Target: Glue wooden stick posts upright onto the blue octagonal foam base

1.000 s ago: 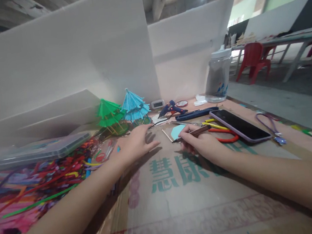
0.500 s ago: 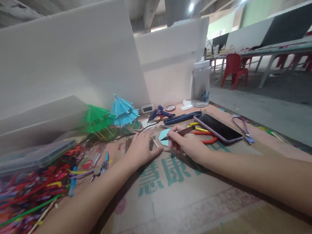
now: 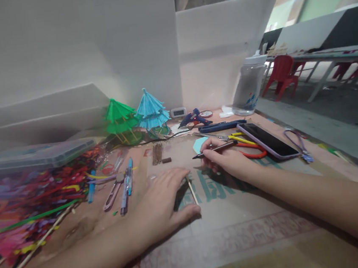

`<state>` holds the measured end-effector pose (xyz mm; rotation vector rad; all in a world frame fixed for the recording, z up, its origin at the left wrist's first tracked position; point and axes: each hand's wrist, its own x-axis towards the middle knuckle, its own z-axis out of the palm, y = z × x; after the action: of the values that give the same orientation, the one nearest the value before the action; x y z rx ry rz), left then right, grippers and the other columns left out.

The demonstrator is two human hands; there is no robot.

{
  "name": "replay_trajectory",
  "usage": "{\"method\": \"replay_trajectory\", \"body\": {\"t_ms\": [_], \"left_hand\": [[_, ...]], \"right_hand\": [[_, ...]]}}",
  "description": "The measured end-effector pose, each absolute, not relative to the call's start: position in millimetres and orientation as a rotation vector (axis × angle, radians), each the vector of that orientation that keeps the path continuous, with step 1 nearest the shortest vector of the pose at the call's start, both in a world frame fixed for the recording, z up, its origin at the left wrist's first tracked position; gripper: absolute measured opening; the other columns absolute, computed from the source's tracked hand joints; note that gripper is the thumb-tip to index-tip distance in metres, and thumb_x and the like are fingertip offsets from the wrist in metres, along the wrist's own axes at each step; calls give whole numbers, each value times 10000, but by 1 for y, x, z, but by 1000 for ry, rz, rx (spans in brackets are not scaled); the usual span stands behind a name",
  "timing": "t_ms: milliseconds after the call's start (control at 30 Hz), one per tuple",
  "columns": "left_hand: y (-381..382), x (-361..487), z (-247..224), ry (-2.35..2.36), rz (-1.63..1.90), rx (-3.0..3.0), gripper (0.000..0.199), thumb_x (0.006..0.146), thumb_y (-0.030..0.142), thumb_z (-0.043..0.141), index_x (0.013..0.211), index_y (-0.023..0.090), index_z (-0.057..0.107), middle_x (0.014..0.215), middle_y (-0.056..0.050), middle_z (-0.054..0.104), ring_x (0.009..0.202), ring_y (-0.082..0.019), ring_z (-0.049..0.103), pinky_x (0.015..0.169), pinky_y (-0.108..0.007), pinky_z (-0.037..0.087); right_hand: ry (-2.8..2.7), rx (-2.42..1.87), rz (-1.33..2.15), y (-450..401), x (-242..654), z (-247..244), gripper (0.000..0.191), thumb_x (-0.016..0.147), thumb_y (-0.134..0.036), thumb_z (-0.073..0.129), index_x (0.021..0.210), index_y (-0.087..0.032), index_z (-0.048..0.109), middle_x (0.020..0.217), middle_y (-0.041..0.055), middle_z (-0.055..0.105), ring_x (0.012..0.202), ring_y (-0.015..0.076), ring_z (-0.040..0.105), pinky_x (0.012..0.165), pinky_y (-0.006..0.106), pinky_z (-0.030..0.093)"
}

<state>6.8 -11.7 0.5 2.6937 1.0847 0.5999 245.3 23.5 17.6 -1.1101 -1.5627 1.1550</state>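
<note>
"Where's the pale stick [image 3: 192,191]?"

"On the cardboard [image 3: 226,216], at three o'clock from my left hand [image 3: 165,199]: thumb and fingers spread, fingertips by its far end, perhaps steadying it."

"And the pen [image 3: 227,146]?"

"At the stick's one o'clock, pinched writing-style in my right hand [image 3: 221,155], tip clear. The brown piece [image 3: 167,160] at eleven may be its cap."

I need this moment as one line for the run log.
right hand: holds dark pen | left hand: open, beside pale stick | nearby: light-blue piece, brown sticks
</note>
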Motion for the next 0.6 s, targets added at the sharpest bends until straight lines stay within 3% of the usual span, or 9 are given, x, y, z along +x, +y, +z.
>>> {"method": "replay_trajectory", "body": {"t_ms": [67,167,333,433,600], "left_hand": [[-5,3,3,1020,702,2731,384,977,396,541,1317,216,530,1294,-117,628,1207,-283,576,1017,-466,477],[-1,1,6,1004,790,2762,242,997,281,481,1184,206,617,1130,-94,653,1079,-247,603,922,-405,493],[-15,2,5,833,602,2917,237,998,412,520,1028,236,675,840,-32,637,796,-214,590,710,-352,434],[-17,4,-1,709,501,2994,221,1022,366,500,1020,246,687,819,-19,641,768,-193,580,684,-329,408],[-1,8,-9,779,615,2935,232,1027,227,473,1032,246,704,946,-35,685,851,-192,623,736,-317,446]], "right_hand": [[-1605,-1113,1141,23,244,19,214,857,-397,633,888,-224,511,669,-36,644,507,100,525,464,220,429],[-1619,-1143,1119,23,246,23,225,858,-402,644,904,-218,524,673,-26,651,511,101,532,476,233,446],[-1617,-1161,1147,27,252,34,231,879,-416,641,888,-212,534,689,-5,671,535,110,563,481,242,467],[-1687,-1126,1139,26,256,45,220,888,-400,645,880,-201,554,685,6,683,508,106,558,463,244,471],[-1852,-1115,1103,11,257,78,124,856,-288,674,891,-183,618,728,27,718,548,109,590,488,241,494]]}}
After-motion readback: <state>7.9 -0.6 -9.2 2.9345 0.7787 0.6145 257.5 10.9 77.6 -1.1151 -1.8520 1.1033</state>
